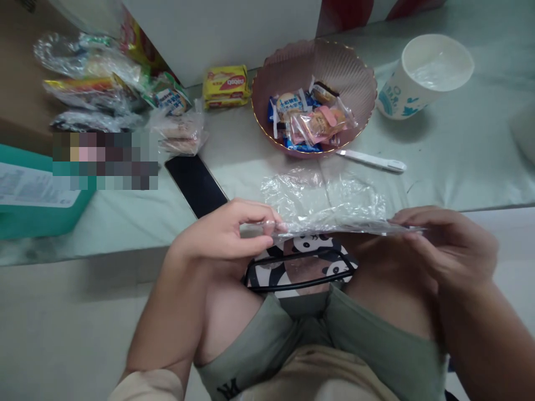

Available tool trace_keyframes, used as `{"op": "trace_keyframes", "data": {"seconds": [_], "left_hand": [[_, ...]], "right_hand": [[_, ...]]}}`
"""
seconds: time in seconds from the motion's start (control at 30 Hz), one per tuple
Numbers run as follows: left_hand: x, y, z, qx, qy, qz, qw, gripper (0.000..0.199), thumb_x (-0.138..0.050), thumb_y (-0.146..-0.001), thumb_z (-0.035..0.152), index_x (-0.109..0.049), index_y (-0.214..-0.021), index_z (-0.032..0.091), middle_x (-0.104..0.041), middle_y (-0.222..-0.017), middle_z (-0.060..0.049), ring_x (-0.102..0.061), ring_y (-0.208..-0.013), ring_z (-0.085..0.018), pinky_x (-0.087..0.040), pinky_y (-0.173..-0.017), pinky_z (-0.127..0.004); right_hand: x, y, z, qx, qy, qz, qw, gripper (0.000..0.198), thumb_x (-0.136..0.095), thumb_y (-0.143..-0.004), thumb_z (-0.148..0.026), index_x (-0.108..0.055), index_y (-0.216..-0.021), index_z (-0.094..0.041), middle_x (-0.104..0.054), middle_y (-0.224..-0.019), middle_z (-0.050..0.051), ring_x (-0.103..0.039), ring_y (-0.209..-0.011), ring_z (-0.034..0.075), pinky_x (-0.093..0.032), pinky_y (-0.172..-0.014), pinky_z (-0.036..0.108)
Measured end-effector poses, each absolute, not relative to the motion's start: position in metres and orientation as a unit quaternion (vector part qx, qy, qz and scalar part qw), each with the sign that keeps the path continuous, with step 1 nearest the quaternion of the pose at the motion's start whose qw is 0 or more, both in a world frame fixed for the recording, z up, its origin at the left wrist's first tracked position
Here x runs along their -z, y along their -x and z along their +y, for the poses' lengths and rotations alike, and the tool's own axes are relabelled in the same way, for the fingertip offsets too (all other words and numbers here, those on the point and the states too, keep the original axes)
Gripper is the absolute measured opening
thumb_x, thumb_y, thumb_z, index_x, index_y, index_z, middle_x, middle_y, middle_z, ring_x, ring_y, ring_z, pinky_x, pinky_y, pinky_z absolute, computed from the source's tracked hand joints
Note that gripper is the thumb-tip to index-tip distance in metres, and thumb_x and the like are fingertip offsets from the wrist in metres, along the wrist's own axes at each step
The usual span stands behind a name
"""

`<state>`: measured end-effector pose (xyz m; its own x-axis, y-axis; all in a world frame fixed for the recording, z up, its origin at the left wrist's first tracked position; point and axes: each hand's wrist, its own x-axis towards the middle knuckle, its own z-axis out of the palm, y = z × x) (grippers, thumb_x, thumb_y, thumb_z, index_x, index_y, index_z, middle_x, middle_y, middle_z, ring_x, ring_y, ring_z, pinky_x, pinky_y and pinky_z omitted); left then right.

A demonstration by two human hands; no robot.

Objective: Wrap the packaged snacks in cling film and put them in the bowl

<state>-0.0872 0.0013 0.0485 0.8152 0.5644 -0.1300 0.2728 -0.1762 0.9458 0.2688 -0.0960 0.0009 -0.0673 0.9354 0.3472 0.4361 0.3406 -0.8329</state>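
Note:
A clear plastic bag (326, 203) stretches between both hands at the front edge of the covered table. My left hand (240, 229) pinches its left end between thumb and fingers. At the other end, my right hand (449, 242) grips the plastic's right corner. Below the bag, on my lap, lies a panda-print pouch (303, 270) with black edging and a see-through part. A pink ribbed bowl (267, 72) with a gold rim stands behind the bag, holding several wrapped snacks (317, 120). Against the bowl's front rests a white penknife-like tool (371, 160).
A black phone (196, 184) lies left of the bag. Behind it are yellow snack packs (225, 86) and several plastic-wrapped snacks (96, 83). A paper cup (426, 75) stands at the right back, a teal box (37, 217) at far left. White box (225, 30) behind.

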Motion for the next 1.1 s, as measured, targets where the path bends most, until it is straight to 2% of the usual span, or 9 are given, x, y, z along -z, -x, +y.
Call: {"op": "trace_keyframes", "data": {"seconds": [0.17, 0.27, 0.37, 0.53, 0.6, 0.7, 0.83, 0.93, 1.1], "left_hand": [[-0.040, 0.093, 0.001, -0.199, -0.598, 0.358, 0.689, 0.026, -0.072, -0.086, 0.031, -0.053, -0.074, 0.018, -0.076, -0.085, -0.007, -0.074, -0.074, -0.017, -0.057, -0.063, -0.024], [-0.033, 0.095, 0.001, -0.237, -0.547, 0.360, 0.718, 0.028, -0.078, -0.083, 0.035, -0.055, -0.084, 0.018, -0.076, -0.101, -0.010, -0.077, -0.086, -0.020, -0.061, -0.069, -0.027], [-0.028, 0.091, 0.003, -0.208, -0.564, 0.367, 0.709, 0.042, -0.085, -0.072, 0.027, -0.060, -0.104, 0.021, -0.070, -0.125, -0.010, -0.076, -0.101, -0.022, -0.062, -0.077, -0.029], [-0.024, 0.078, 0.004, -0.068, -0.669, 0.361, 0.647, 0.012, -0.070, -0.082, 0.028, -0.069, -0.086, 0.017, -0.076, -0.091, -0.004, -0.071, -0.084, -0.015, -0.055, -0.075, -0.024], [-0.026, 0.074, 0.004, -0.044, -0.673, 0.355, 0.648, 0.011, -0.067, -0.083, 0.027, -0.068, -0.080, 0.017, -0.076, -0.086, -0.003, -0.069, -0.077, -0.013, -0.053, -0.069, -0.023], [-0.032, 0.073, 0.003, 0.018, -0.639, 0.368, 0.676, 0.009, -0.065, -0.082, 0.025, -0.065, -0.078, 0.017, -0.075, -0.078, -0.001, -0.063, -0.055, -0.009, -0.046, -0.051, -0.019], [-0.037, 0.081, 0.007, 0.103, -0.600, 0.369, 0.702, 0.013, -0.069, -0.078, 0.029, -0.066, -0.086, 0.019, -0.072, -0.067, 0.001, -0.049, -0.039, -0.007, -0.037, -0.039, -0.019], [-0.032, 0.086, 0.013, 0.022, -0.617, 0.430, 0.659, 0.021, -0.068, -0.078, 0.030, -0.069, -0.095, 0.018, -0.075, -0.074, -0.001, -0.055, -0.048, -0.009, -0.043, -0.047, -0.020], [-0.018, 0.076, 0.015, -0.138, -0.693, 0.554, 0.440, 0.026, -0.070, -0.081, 0.036, -0.072, -0.098, 0.016, -0.074, -0.087, -0.003, -0.059, -0.066, -0.011, -0.045, -0.063, -0.024]], "right_hand": [[0.013, -0.277, -0.097, -0.289, 0.589, -0.621, 0.428, 0.010, -0.073, -0.086, -0.025, -0.065, -0.081, -0.024, -0.078, -0.095, 0.003, -0.073, -0.109, 0.019, -0.055, -0.101, 0.036], [0.011, -0.278, -0.098, -0.323, 0.602, -0.594, 0.426, 0.018, -0.070, -0.090, -0.034, -0.061, -0.078, -0.024, -0.080, -0.101, 0.004, -0.073, -0.114, 0.022, -0.053, -0.106, 0.043], [0.007, -0.270, -0.099, -0.353, 0.582, -0.515, 0.521, 0.021, -0.072, -0.090, -0.038, -0.060, -0.079, -0.024, -0.080, -0.092, 0.002, -0.076, -0.102, 0.021, -0.058, -0.101, 0.042], [0.004, -0.252, -0.087, -0.351, 0.541, -0.441, 0.624, 0.029, -0.078, -0.084, -0.044, -0.058, -0.080, -0.023, -0.077, -0.076, 0.001, -0.077, -0.080, 0.020, -0.062, -0.090, 0.040], [0.003, -0.248, -0.079, -0.331, 0.544, -0.420, 0.646, 0.036, -0.081, -0.080, -0.048, -0.054, -0.079, -0.024, -0.072, -0.064, -0.002, -0.072, -0.062, 0.017, -0.064, -0.073, 0.036], [0.002, -0.248, -0.069, -0.313, 0.582, -0.402, 0.634, 0.044, -0.081, -0.079, -0.054, -0.048, -0.083, -0.025, -0.059, -0.051, -0.008, -0.050, -0.037, 0.011, -0.046, -0.038, 0.024], [0.007, -0.252, -0.061, -0.278, 0.611, -0.432, 0.602, 0.049, -0.077, -0.080, -0.062, -0.046, -0.085, -0.025, -0.047, -0.045, -0.010, -0.038, -0.032, 0.008, -0.029, -0.029, 0.020], [0.015, -0.252, -0.058, -0.276, 0.619, -0.437, 0.591, 0.049, -0.076, -0.081, -0.064, -0.046, -0.084, -0.025, -0.048, -0.045, -0.009, -0.037, -0.031, 0.008, -0.027, -0.029, 0.022], [0.023, -0.247, -0.056, -0.335, 0.639, -0.452, 0.525, 0.048, -0.072, -0.083, -0.065, -0.044, -0.084, -0.026, -0.065, -0.063, -0.004, -0.046, -0.036, 0.009, -0.032, -0.034, 0.025]]}}
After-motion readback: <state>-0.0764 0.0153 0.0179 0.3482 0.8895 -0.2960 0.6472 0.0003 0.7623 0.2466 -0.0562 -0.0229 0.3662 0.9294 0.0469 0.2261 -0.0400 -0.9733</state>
